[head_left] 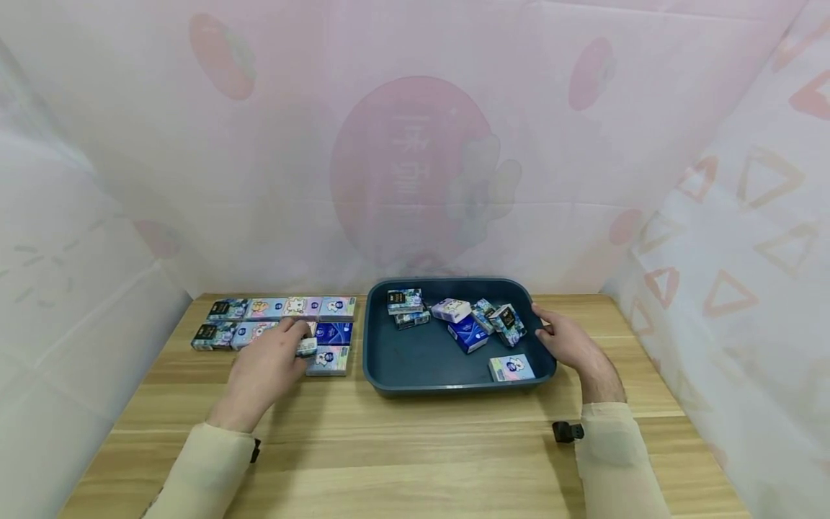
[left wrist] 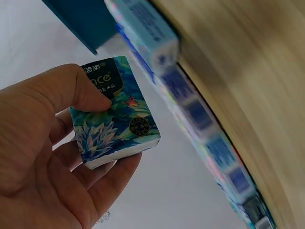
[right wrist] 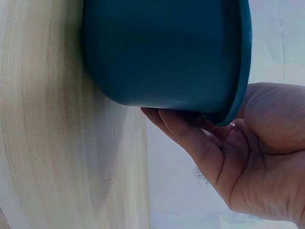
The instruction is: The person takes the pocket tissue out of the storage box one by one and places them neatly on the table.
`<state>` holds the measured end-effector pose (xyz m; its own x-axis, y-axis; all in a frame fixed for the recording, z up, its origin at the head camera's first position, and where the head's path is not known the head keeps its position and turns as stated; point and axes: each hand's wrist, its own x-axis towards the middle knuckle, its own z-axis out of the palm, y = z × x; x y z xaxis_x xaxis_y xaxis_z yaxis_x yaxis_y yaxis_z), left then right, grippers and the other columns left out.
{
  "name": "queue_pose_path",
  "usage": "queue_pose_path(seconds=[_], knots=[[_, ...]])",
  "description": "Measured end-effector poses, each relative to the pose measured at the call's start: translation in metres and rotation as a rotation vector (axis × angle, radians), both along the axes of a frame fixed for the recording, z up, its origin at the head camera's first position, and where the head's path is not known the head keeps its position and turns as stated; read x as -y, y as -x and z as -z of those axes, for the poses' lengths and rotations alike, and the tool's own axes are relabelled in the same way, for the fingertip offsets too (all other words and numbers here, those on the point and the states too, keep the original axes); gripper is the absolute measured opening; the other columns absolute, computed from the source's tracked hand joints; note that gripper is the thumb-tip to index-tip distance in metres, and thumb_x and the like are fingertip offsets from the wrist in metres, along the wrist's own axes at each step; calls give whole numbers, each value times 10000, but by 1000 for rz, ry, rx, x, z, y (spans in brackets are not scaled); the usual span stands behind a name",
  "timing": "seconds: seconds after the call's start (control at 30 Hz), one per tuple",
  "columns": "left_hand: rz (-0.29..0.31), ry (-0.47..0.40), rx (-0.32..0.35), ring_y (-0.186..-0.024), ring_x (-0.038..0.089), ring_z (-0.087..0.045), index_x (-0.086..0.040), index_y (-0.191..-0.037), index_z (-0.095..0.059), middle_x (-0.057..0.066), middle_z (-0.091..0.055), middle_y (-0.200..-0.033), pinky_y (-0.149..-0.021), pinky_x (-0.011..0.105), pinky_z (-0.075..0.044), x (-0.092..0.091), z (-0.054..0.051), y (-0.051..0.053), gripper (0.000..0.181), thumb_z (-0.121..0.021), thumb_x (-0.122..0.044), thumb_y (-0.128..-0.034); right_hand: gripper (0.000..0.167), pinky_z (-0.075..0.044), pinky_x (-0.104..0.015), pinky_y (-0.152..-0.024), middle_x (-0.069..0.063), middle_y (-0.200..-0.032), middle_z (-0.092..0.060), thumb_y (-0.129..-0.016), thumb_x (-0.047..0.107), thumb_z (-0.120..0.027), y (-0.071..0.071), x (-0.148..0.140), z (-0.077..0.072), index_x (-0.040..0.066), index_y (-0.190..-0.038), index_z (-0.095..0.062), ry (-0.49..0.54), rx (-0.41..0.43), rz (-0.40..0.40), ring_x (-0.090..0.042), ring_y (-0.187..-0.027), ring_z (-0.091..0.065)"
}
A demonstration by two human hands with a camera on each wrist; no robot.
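My left hand [head_left: 269, 367] grips a small tissue pack [left wrist: 119, 112] with a dark label and a blue-green floral print, thumb on its face and fingers beneath. In the head view the hand hides most of that pack and part of the rows of tissue packs [head_left: 264, 308] below it. My right hand [head_left: 570, 344] holds the right rim of a dark teal plastic tray [head_left: 415, 390]. In the right wrist view its fingers [right wrist: 190, 138] press the tray's outer wall, with the thumb up at the rim. Several tissue packs lie loose in the tray, including a blue one [head_left: 467, 334].
The rows at the left include a dark blue pack [head_left: 333, 334] and a pale pack [head_left: 327, 360] nearest the front. Wood-grain table [head_left: 415, 454] extends in front of the tray. A printed cloth [head_left: 279, 180] hangs behind, with white cloth on both sides.
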<state>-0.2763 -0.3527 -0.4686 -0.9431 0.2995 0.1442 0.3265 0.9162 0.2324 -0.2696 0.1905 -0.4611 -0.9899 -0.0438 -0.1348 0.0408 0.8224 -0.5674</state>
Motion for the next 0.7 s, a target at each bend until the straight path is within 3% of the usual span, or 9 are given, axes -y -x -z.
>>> queue_pose_path(seconds=[0.23, 0.33, 0.53, 0.7], knots=[[0, 19, 12, -1040, 406, -802, 12, -1347, -748, 227, -798, -1249, -863, 611, -708, 25, 6, -1, 479, -925, -45, -905, 624, -662, -534, -1027, -437, -1710, -519, -1189, 30, -563, -1, 1, -2, -22, -1790, -402, -1, 12, 9, -470, -1338, -756], [4, 22, 18, -1021, 393, -793, 22, -1345, -732, 237, -786, -1232, -861, 611, -704, 33, 8, -1, 470, -894, -5, -905, 623, -665, -549, -1046, -438, -1712, -517, -1191, 30, -558, -1, 2, -3, -23, -1791, -398, 3, 13, 11, -480, -1351, -752], [26, 65, -7, -1068, 438, -811, 23, -1324, -729, 255, -805, -1225, -903, 635, -699, 40, 11, -1, 445, -897, 29, -913, 620, -648, -642, -1138, -441, -1718, -504, -1194, 29, -549, -2, 2, -5, -32, -1790, -392, 6, 9, 8, -543, -1431, -720], [60, 106, -30, -1028, 420, -819, -12, -1238, -748, 205, -821, -1140, -898, 616, -710, 43, 14, -3, 388, -964, 6, -916, 624, -665, -592, -1088, -438, -1710, -517, -1194, 33, -556, -2, 3, -3, -24, -1793, -393, 0, 17, 13, -511, -1396, -739]])
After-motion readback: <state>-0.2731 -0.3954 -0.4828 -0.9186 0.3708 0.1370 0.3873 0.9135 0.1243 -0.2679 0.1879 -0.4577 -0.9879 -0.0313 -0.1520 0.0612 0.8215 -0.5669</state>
